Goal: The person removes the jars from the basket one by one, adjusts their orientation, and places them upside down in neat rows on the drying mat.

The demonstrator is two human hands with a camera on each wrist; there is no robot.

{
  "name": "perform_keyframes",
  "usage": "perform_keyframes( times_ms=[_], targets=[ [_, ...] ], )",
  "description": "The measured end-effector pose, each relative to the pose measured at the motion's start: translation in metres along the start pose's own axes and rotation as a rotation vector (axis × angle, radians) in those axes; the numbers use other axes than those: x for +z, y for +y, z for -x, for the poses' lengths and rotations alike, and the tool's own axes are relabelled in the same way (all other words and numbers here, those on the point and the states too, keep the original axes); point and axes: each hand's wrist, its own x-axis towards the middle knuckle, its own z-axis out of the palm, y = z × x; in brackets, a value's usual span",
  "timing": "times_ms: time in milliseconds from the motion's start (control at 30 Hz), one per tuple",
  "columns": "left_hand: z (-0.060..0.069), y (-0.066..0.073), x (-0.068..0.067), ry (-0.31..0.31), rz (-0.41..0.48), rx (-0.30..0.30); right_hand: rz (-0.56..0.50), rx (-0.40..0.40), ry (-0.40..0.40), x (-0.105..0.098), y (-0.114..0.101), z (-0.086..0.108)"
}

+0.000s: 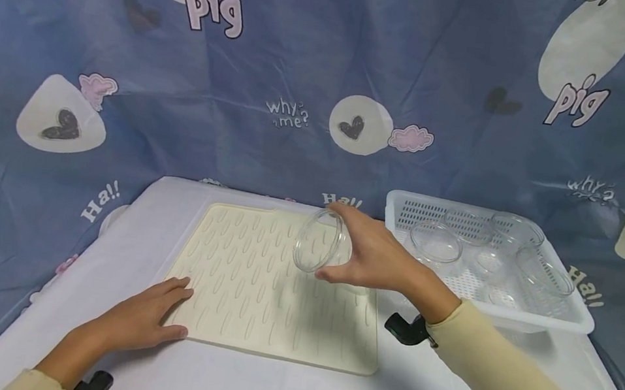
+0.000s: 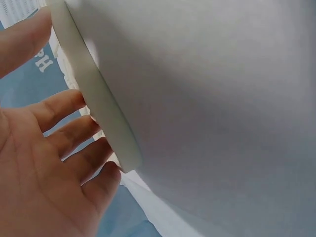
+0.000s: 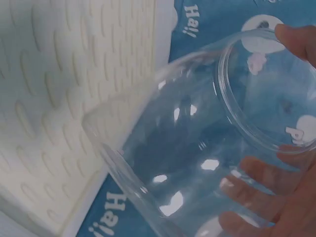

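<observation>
One clear, round-rimmed container (image 1: 315, 241) is held on its side above the cream patterned mat (image 1: 226, 312), gripped between the right hand (image 1: 373, 252)'s thumb and fingers. The left hand (image 1: 136, 320), uncurled, touches the mat's edge. Similar containers (image 1: 435, 244) sit in a white perforated basket (image 1: 553, 324).

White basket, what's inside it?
The basket holds several clear cups. The right arm hides its near left corner, so anything there can't be seen.

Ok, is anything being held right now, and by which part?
The right hand holds a clear container by its round sides, near the rim. The left hand holds nothing; its fingers just touch the mat at its edge.
</observation>
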Motion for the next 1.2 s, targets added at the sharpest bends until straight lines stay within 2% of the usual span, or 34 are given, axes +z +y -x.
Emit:
perform_keyframes(
  times_ms=[167, 600, 933, 1200],
  targets=[
    [-0.001, 0.000, -0.002, -0.010, -0.019, -0.015, 0.002, -0.034, 0.017, 0.008, -0.004, -0.004],
    [-0.002, 0.002, -0.001, -0.025, 0.000, -0.029, -0.007, 0.020, 0.008, 0.021, -0.009, -0.008],
    [-0.001, 0.002, -0.002, -0.011, -0.003, -0.030, -0.013, 0.027, -0.022, 0.030, -0.008, -0.008],
    [0.000, 0.002, 0.000, 0.004, 0.006, -0.022, -0.020, 0.023, -0.020, 0.029, -0.007, -0.010]
  ],
)
